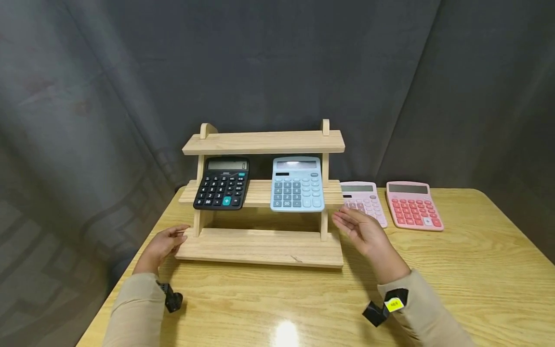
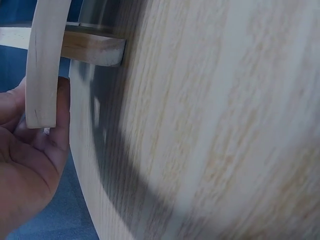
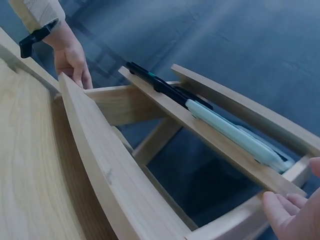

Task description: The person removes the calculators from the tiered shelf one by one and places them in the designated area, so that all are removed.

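A three-tier wooden display shelf (image 1: 260, 246) stands on the table. On its middle tier a black calculator (image 1: 222, 184) leans at the left, and a light blue calculator (image 1: 297, 185) leans at the right. My left hand (image 1: 162, 245) is at the left end of the bottom board; in the left wrist view, thumb and fingers lie on either side of the board end (image 2: 44, 75). Beside the shelf's right end is my right hand (image 1: 365, 235), its fingers extended. The right wrist view shows fingertips (image 3: 275, 207) touching the middle board's end.
Right of the shelf, a pale pink calculator (image 1: 366, 205) lies on the table, partly hidden by the shelf and my right hand. A brighter pink calculator (image 1: 414, 206) lies farther right. Behind the wooden table (image 1: 243, 308) hangs a dark grey curtain (image 1: 277, 62).
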Demonstrator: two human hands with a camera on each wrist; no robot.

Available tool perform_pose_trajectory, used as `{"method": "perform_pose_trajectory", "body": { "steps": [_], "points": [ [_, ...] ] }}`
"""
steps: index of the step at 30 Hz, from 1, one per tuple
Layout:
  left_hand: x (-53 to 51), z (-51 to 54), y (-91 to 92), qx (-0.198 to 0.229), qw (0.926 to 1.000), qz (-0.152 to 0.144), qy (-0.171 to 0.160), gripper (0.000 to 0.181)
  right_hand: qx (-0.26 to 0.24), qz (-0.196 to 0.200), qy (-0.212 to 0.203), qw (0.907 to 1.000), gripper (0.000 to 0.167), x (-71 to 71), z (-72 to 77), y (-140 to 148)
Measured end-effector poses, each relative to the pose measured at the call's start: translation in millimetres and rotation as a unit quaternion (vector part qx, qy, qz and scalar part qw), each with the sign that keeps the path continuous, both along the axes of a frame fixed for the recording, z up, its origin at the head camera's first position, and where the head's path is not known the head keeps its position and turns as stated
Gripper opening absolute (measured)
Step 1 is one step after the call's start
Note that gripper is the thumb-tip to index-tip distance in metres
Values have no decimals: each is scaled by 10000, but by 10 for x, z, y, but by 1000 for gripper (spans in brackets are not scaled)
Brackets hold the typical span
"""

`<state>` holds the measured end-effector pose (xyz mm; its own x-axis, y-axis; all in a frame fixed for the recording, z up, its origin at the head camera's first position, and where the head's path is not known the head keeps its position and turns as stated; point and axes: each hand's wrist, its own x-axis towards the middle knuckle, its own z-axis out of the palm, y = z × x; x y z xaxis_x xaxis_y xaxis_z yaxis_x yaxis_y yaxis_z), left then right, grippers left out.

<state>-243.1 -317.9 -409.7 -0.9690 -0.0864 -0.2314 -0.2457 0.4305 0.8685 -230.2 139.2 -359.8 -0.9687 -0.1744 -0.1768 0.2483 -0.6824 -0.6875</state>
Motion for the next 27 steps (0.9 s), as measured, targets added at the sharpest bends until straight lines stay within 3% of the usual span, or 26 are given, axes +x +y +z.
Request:
{"method": "perform_pose_trajectory", "body": {
  "steps": [13, 21, 27],
  "points": [
    [-5, 30, 10, 14, 9999, -95, -119, 43, -192, -15, -49, 9998, 22, -54, -40, -253],
    [-21, 58, 24, -48, 9997, -188, -120, 42, -387, -41, -207, 9990, 16, -75, -3, -355],
    [18, 84, 41, -22, 9996, -247, -143, 43, -391, -338, -326, 9981, 18, -87, 28, -442]
  ]
}}
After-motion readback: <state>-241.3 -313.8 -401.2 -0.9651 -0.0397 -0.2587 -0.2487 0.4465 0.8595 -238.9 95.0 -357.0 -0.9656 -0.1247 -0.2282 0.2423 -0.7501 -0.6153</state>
